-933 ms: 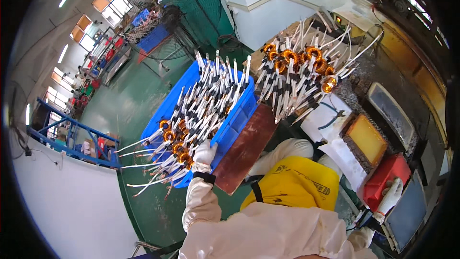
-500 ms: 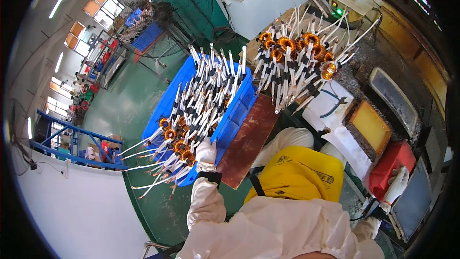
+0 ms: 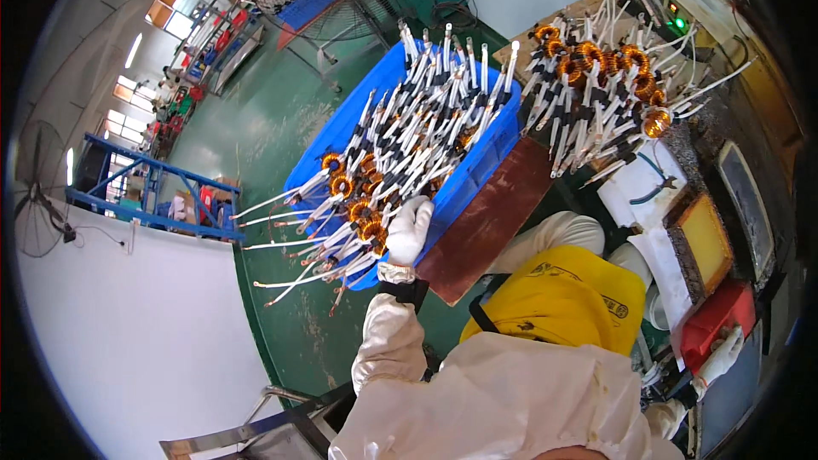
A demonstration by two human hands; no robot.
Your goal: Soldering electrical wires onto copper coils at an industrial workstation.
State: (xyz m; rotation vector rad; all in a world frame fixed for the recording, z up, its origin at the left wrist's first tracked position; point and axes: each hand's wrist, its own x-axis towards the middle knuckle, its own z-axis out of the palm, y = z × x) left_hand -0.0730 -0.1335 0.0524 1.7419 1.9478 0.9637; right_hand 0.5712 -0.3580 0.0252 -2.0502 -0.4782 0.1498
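At the near right edge of a blue plastic bin (image 3: 477, 183), my white-gloved left hand (image 3: 410, 230) lies against the coils inside. Its fingers are bent and close together; what they hold, if anything, is hidden. The bin is heaped with copper-wound ring coils (image 3: 372, 229), whose white-sleeved leads (image 3: 426, 111) have black bands and metal ends. Some leads stick out over the bin's left side. Far to the right, my gloved right hand (image 3: 722, 356) rests on the near side of a red container (image 3: 716, 319), fingers stretched out along it.
A second heap of ring coils (image 3: 613, 64) lies on the bench at the back right. Blue-handled pliers (image 3: 654, 187) lie on white sheets beside a yellow-filled tray (image 3: 703, 243). A reddish-brown board (image 3: 486, 230) extends beside the bin. Yellow cloth (image 3: 558, 294) covers my lap.
The view has turned, so the bin, coils and bench appear farther right and higher. My left hand stays at the bin's edge, its fingers reaching slightly farther in. My right hand stays by the red container.
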